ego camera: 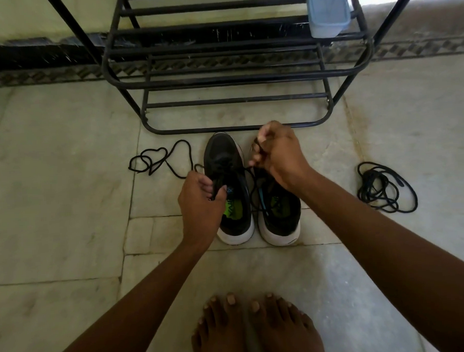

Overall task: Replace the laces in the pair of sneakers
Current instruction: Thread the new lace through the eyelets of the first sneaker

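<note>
Two black sneakers stand side by side on the stone floor (68, 181), toes toward the black metal shoe rack (238, 78), heels toward your bare feet (254, 330). On the rack's right side sits a pale blue lidded plastic container (327, 12).

Left sneaker (230, 191): partly laced. Its long axis runs straight away from you. Your left hand (200, 203) is nearer to you, gripping the tongue or upper lace at the collar. A black lace (162, 160) trails from the left sneaker out to the left across the floor in loose loops.

Right sneaker (278, 213): forepart hidden under your right hand (280, 153), so you can't tell whether it's laced.

Right hand sits farther forward, fingers curled, pinching a thin black strand that runs across toward the left sneaker's eyelets. Hands are apart, each closed on something.

Coiled black lace (384, 189) lies well apart to the right, untouched.

Judgement: the next pull goes rightward and away, across the shoe's axis. Which eyelet the strand passes is too small and dark to read. Old versus new lace: cannot tell.
</note>
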Demonstrator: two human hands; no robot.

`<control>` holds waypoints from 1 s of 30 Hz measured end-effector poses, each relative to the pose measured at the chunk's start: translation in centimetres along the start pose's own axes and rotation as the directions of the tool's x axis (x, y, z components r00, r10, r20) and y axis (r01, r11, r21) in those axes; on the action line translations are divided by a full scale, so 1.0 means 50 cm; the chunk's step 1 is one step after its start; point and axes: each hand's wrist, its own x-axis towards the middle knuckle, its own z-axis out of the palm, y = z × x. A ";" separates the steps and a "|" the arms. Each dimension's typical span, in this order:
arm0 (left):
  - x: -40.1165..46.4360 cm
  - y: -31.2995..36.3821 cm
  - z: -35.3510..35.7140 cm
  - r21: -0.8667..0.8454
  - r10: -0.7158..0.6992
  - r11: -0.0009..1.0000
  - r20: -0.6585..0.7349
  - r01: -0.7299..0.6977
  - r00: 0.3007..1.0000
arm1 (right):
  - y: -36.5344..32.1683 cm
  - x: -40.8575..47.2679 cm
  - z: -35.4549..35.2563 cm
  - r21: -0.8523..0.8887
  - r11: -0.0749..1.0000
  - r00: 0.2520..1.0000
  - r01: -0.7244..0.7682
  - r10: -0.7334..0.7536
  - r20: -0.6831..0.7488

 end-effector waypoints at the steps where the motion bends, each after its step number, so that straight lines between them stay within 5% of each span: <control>1: 0.000 -0.004 0.000 0.003 0.006 1.000 0.001 -0.006 1.000 | -0.013 0.004 -0.009 -0.173 0.983 0.998 0.064 -0.061 0.026; 2: 0.000 -0.007 0.000 0.008 0.018 1.000 0.000 -0.018 1.000 | -0.025 0.009 -0.019 -0.437 0.884 0.986 0.167 -0.138 0.098; 4: 0.001 -0.011 0.000 0.031 0.049 0.998 0.004 -0.050 0.999 | -0.044 0.017 -0.039 -0.843 0.388 0.928 0.372 -0.172 0.331; 6: 0.004 -0.011 0.000 0.067 0.079 0.995 0.017 -0.080 0.997 | -0.053 0.020 -0.049 -0.901 -0.056 0.903 0.429 0.052 0.427; 7: 0.005 -0.011 0.000 0.081 0.088 0.993 0.023 -0.089 0.996 | -0.052 0.017 -0.048 -0.894 -0.161 0.905 0.419 0.161 0.395; 9: 0.006 -0.010 -0.001 0.096 0.099 0.990 0.033 -0.102 0.995 | -0.043 0.010 -0.048 -0.893 -0.128 0.899 0.431 0.145 0.413; 11: 0.006 -0.010 -0.002 0.097 0.116 0.988 0.037 -0.119 0.993 | -0.036 -0.001 -0.051 -0.868 0.131 0.876 0.478 -0.142 0.461; 13: 0.006 -0.009 -0.003 0.100 0.125 0.987 0.040 -0.128 0.991 | -0.034 -0.021 -0.053 -0.743 0.472 0.865 0.474 -0.409 0.291; 15: 0.006 -0.008 -0.005 0.101 0.109 0.989 0.031 -0.112 0.994 | -0.039 -0.043 -0.048 -0.370 0.863 0.938 0.345 -0.332 0.099; 17: 0.008 -0.008 -0.006 0.088 0.088 0.992 0.018 -0.089 0.996 | -0.043 -0.061 -0.040 -0.017 0.990 0.985 0.140 -0.138 0.100; 18: 0.008 -0.008 -0.007 0.075 0.074 0.994 0.010 -0.074 0.997 | -0.043 -0.062 -0.040 -0.039 0.996 0.990 0.080 -0.075 0.116; 20: 0.006 -0.007 -0.008 0.051 0.040 0.998 0.003 -0.040 0.999 | -0.031 -0.051 -0.045 -0.357 0.931 0.993 0.076 -0.039 0.108; 23: 0.005 -0.007 -0.007 0.032 0.012 0.999 -0.003 -0.012 1.000 | -0.016 -0.028 -0.048 -0.835 0.478 0.962 0.272 -0.163 0.220; 26: 0.005 -0.006 -0.007 0.019 -0.005 1.000 -0.005 0.005 1.000 | -0.020 -0.022 -0.024 -0.873 0.184 0.892 0.451 -0.090 0.442; 30: 0.005 -0.002 -0.007 0.007 -0.021 1.000 0.009 0.021 1.000 | -0.032 -0.028 -0.010 -0.926 0.049 0.922 0.375 0.082 0.378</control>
